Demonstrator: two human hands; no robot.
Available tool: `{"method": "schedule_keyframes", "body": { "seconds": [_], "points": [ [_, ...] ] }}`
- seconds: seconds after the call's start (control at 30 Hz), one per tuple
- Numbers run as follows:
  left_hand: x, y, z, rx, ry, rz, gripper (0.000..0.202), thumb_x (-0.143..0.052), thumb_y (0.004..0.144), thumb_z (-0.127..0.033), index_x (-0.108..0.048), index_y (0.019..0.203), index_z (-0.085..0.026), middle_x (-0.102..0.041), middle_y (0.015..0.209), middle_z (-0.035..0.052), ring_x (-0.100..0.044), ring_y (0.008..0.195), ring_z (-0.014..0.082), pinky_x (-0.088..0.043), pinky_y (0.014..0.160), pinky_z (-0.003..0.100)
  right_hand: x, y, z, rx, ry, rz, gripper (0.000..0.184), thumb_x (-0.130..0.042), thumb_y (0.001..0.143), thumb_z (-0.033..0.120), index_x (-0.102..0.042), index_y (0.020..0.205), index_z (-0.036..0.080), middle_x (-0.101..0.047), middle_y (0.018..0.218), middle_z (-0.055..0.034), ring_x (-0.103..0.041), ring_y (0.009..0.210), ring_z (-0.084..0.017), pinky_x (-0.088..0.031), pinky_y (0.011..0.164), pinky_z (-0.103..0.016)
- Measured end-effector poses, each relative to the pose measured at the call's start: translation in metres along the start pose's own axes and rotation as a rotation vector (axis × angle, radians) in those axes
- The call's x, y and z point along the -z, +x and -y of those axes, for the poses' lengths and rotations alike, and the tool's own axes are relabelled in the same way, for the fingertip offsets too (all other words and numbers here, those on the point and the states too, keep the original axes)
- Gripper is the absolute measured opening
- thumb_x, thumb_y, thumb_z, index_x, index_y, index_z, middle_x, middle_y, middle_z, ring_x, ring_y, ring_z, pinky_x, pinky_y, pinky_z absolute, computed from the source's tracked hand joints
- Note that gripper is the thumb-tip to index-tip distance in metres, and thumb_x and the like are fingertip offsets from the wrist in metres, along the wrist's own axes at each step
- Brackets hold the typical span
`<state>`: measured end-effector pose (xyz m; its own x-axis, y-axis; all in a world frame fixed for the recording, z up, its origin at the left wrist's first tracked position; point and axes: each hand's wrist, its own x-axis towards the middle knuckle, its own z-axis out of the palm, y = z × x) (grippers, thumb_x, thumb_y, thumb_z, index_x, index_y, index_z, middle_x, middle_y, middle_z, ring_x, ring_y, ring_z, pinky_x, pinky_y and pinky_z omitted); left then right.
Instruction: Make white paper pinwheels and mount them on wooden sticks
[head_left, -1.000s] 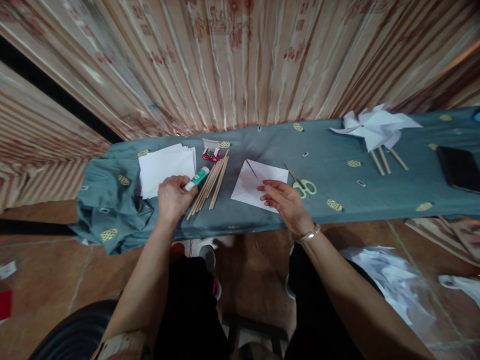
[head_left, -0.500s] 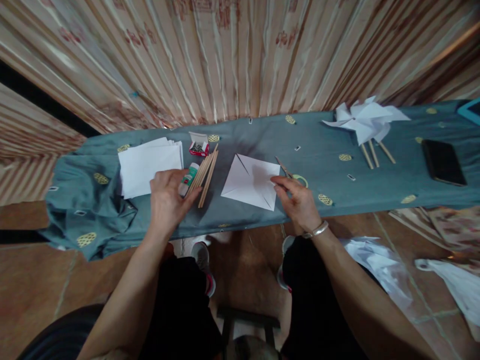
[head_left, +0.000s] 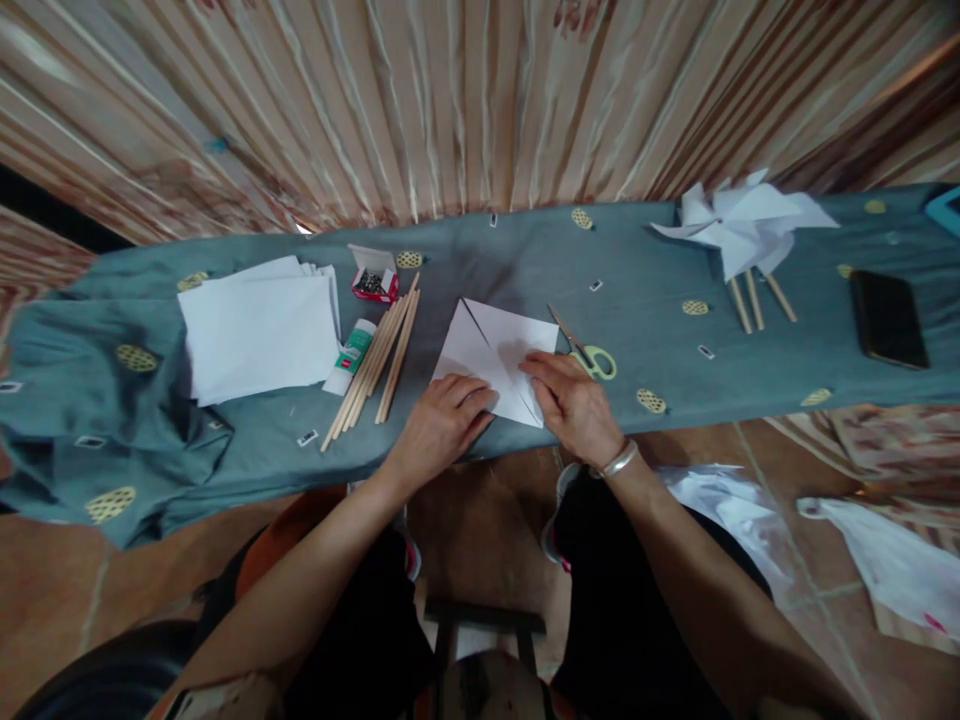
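Observation:
A white square of paper lies on the cloth in front of me, with dark slits running in from its corners. My left hand rests at its lower left edge, fingers together and bent over the paper, thumb by the near edge. My right hand, with a silver bangle at the wrist, is closed over the right part of the sheet. Its thumb and fingertips meet on the paper, and the palm hides the right edge. Scissors with pale green handles lie just beyond the right hand.
Left of the paper are wooden sticks, a glue stick, an open red box of small metal pieces and a paper stack. Paper pinwheels and a black phone lie right. A curtain hangs behind.
My left hand has moved right, from beside the sticks and glue stick onto the paper. My right fingers have shifted slightly left over the sheet. The view has shifted slightly.

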<state>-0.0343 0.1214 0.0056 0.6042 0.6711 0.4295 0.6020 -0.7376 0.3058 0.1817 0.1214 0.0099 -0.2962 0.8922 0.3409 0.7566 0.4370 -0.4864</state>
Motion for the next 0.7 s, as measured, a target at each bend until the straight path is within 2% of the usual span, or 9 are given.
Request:
{"method": "schedule_keyframes", "body": {
  "seconds": [0.23, 0.43, 0.7],
  "points": [
    [-0.004, -0.001, 0.001, -0.006, 0.004, 0.005, 0.017, -0.055, 0.091, -0.023, -0.065, 0.102, -0.016, -0.068, 0.103, 0.0089, -0.058, 0.098, 0.021, -0.05, 0.083, 0.036, -0.006, 0.012, 0.002, 0.0, -0.101, 0.007, 0.037, -0.038, 0.094, 0.021, -0.06, 0.123, 0.013, -0.048, 0.14, -0.0166, -0.049, 0.123, -0.029, -0.041, 0.106, -0.05],
    [-0.004, -0.001, 0.001, 0.0, 0.014, 0.003, 0.016, -0.055, 0.091, -0.022, -0.065, 0.101, -0.015, -0.068, 0.103, 0.009, -0.058, 0.098, 0.021, -0.05, 0.083, 0.036, -0.012, 0.013, -0.001, 0.008, -0.099, 0.057, 0.038, -0.037, 0.094, 0.02, -0.06, 0.124, 0.014, -0.048, 0.141, -0.0145, -0.046, 0.126, -0.029, -0.04, 0.107, -0.05],
    [-0.003, 0.0, 0.0, 0.01, 0.013, 0.004, 0.016, -0.054, 0.091, -0.022, -0.066, 0.1, -0.015, -0.069, 0.102, 0.0085, -0.058, 0.097, 0.0209, -0.05, 0.083, 0.035, -0.014, 0.014, 0.0, -0.018, -0.045, 0.049, 0.037, -0.037, 0.094, 0.021, -0.059, 0.124, 0.021, -0.048, 0.141, -0.0098, -0.044, 0.13, -0.028, -0.039, 0.107, -0.053]
  ]
}}
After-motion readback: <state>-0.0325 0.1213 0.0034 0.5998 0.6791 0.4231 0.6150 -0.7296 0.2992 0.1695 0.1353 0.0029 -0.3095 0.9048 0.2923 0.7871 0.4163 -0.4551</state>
